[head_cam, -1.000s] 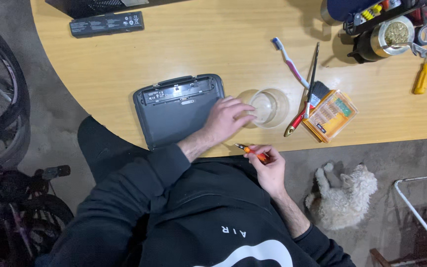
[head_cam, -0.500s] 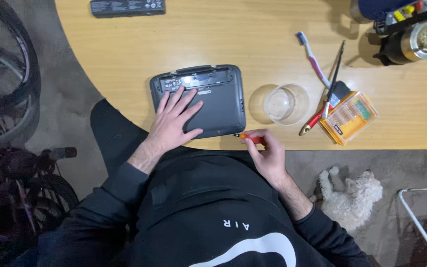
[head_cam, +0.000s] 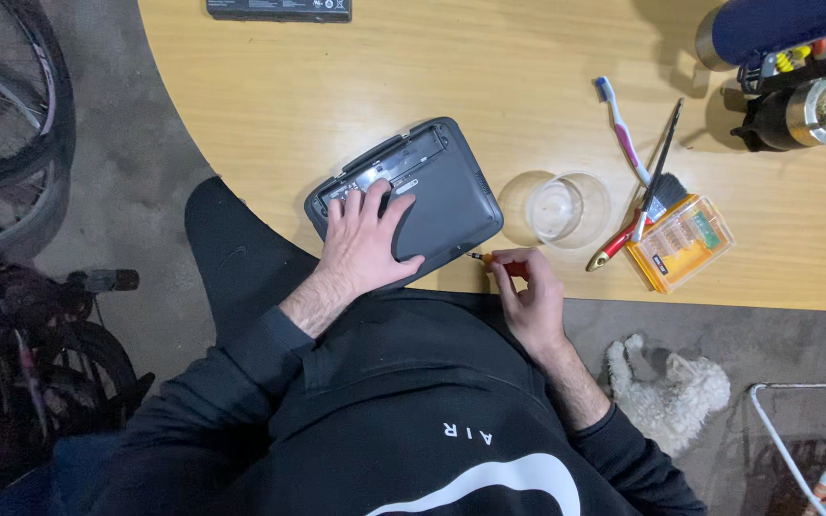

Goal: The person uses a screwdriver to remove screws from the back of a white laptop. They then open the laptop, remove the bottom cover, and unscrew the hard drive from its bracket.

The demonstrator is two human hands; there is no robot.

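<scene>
A dark grey laptop (head_cam: 451, 191) lies bottom-up and turned at an angle near the front edge of the wooden table (head_cam: 413, 76). My left hand (head_cam: 365, 239) rests flat on it, fingers spread, close to the open battery bay. My right hand (head_cam: 528, 291) grips a small orange-handled screwdriver (head_cam: 499, 260), whose tip touches the laptop's near right corner. A clear glass bowl (head_cam: 558, 207) sits just right of the laptop.
An orange bit case (head_cam: 681, 244), a brush (head_cam: 660, 186) and a toothbrush (head_cam: 621, 129) lie to the right. A black battery (head_cam: 279, 10) is at the far edge; tools and a jar (head_cam: 815, 110) at top right. Bicycle wheels (head_cam: 2, 115) stand left; a white dog (head_cam: 671, 392) lies below.
My left hand went from the glass bowl to the laptop and now presses it flat; the laptop has turned. My right hand brought the screwdriver up to the laptop's corner.
</scene>
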